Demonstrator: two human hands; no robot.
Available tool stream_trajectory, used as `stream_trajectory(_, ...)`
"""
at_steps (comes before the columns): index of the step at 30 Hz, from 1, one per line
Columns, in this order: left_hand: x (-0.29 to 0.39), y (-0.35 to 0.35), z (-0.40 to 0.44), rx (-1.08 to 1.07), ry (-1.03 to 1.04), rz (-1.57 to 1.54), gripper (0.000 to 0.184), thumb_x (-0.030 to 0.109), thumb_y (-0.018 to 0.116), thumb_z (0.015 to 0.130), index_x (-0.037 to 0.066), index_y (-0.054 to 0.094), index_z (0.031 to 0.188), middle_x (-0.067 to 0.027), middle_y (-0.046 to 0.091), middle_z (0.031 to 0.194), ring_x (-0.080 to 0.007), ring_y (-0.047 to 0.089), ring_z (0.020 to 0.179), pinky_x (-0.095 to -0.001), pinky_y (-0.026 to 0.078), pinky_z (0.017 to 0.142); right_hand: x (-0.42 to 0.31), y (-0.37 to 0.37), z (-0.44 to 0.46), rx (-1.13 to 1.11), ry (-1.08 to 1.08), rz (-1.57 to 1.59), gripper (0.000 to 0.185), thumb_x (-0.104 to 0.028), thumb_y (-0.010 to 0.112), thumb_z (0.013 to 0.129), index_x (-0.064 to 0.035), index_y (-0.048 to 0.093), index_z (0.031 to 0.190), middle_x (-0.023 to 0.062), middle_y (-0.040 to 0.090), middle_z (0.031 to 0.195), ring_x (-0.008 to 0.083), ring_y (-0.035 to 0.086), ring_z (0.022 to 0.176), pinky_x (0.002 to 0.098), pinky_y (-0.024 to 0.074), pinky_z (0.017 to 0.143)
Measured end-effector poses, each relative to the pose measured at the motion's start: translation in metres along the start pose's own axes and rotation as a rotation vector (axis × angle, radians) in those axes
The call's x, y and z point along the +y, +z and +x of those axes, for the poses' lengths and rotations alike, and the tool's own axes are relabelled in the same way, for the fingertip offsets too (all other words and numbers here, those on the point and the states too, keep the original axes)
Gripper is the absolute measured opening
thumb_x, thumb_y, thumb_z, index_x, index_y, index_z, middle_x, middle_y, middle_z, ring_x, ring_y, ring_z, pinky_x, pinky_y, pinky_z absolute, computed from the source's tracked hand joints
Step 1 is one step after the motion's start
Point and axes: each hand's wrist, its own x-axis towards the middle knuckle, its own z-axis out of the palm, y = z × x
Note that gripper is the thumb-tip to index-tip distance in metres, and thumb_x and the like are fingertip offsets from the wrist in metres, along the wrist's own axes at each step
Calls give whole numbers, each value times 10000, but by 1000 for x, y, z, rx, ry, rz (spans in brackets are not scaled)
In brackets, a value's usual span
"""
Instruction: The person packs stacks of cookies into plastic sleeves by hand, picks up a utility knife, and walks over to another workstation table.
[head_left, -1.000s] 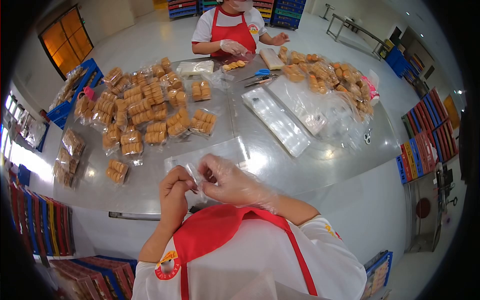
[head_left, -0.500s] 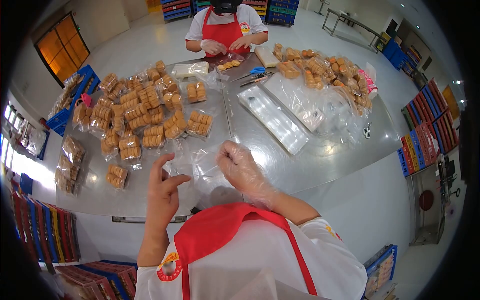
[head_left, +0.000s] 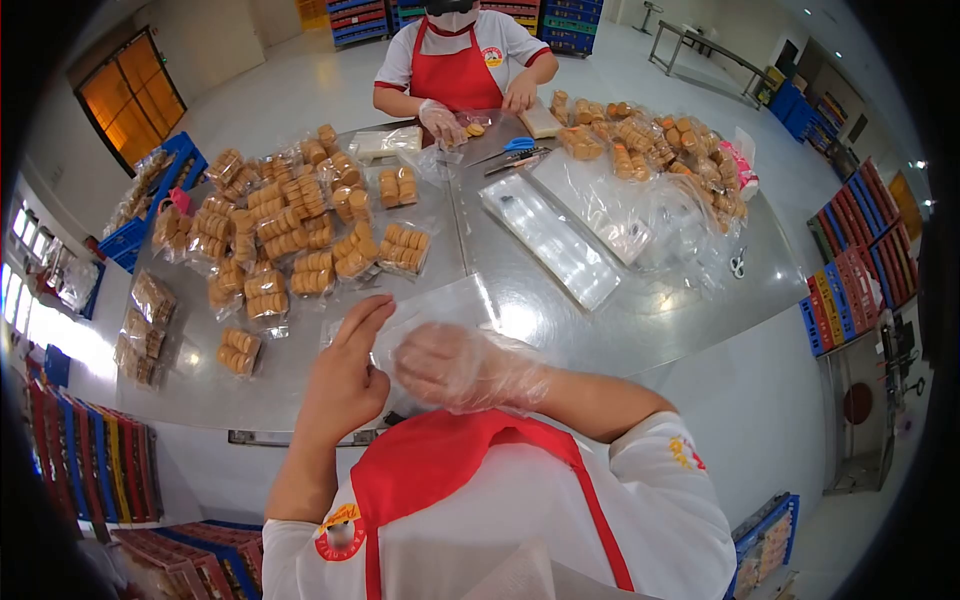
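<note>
My left hand, bare, is raised at the near table edge. Its fingers stretch forward close together, with the thumb apart from them. Beside it, my right hand wears a loose clear plastic glove and has its fingers curled in toward the left hand. A clear plastic bag lies flat past both hands; its near edge runs under the right hand, where the glove and film blend together. Packs of round biscuits in clear bags lie beyond my left hand, and one pack rests farther left.
A stack of clear bags lies to the right, with loose plastic, scissors and more biscuits beyond. Across the steel table, a co-worker in a red apron handles biscuits near blue-handled scissors.
My right hand has moved down and left, close to my left hand. My left fingers have come together. The co-worker's hands have spread apart, one reaching the bag stack near them.
</note>
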Motion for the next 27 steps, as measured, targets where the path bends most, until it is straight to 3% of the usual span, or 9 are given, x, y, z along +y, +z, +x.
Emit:
stream_trajectory(4,2,3,8,4,139,-2,653,-135,402,635,35,564,1243,-116,536,1343,-173,563,881,-245,430,630,0,-1,10,-214,310,351,423,38,594,732,23,559,1153,194,608,1092,372,611,1003,432,547,792)
stream_trajectory(7,1,-3,8,26,136,-110,587,-132,436,645,39,536,1198,-152,524,1302,-297,598,882,-311,470,676,10,5,9,113,344,410,419,71,577,727,22,576,1143,204,624,1074,376,630,981,422,550,800)
stream_trajectory(10,-7,-5,6,85,114,-208,479,-137,446,650,24,563,1087,-150,524,1257,-273,578,854,-305,465,686,10,-2,14,89,376,426,428,83,583,710,6,601,1132,192,633,1064,371,643,958,437,546,805)
stream_trajectory(13,-9,-10,4,58,88,-95,441,-131,458,660,13,605,1049,-148,529,1294,-252,589,903,-291,465,715,5,1,9,-76,287,228,456,-7,598,755,-9,584,1210,167,640,1093,347,627,1009,407,531,851)
stream_trajectory(16,-17,-14,9,107,348,166,450,-132,461,665,4,639,1055,-154,525,1347,-258,614,988,-287,477,739,-1,-6,10,-181,307,252,464,-19,605,753,-16,591,1218,163,641,1086,336,629,1004,391,525,864)
stream_trajectory(19,-9,-18,6,-72,39,-29,571,-139,443,659,10,626,1178,-186,570,1314,-288,618,1087,-282,487,770,-1,-3,11,-149,239,183,464,-18,605,745,-5,593,1208,161,643,1074,333,631,988,393,525,849)
stream_trajectory(22,-3,-11,9,-93,149,79,588,-131,453,660,-16,597,1218,-164,559,1333,-307,609,1116,-311,501,781,-3,-1,11,-167,282,333,451,-9,593,751,0,594,1202,153,642,1088,333,632,970,401,523,834)
stream_trajectory(25,21,-13,9,-172,80,63,604,-104,476,674,-12,565,1264,-149,550,1345,-316,606,1114,-348,523,784,-9,-10,11,-463,402,318,420,-22,588,779,21,586,1197,163,632,1120,332,632,987,415,520,831)
stream_trajectory(27,23,-9,13,-217,160,198,607,-84,500,680,-7,552,1280,-142,538,1362,-325,607,1107,-370,536,778,-3,-1,13,-788,233,-2,398,-46,578,803,26,583,1194,155,636,1117,316,644,962,407,521,815)
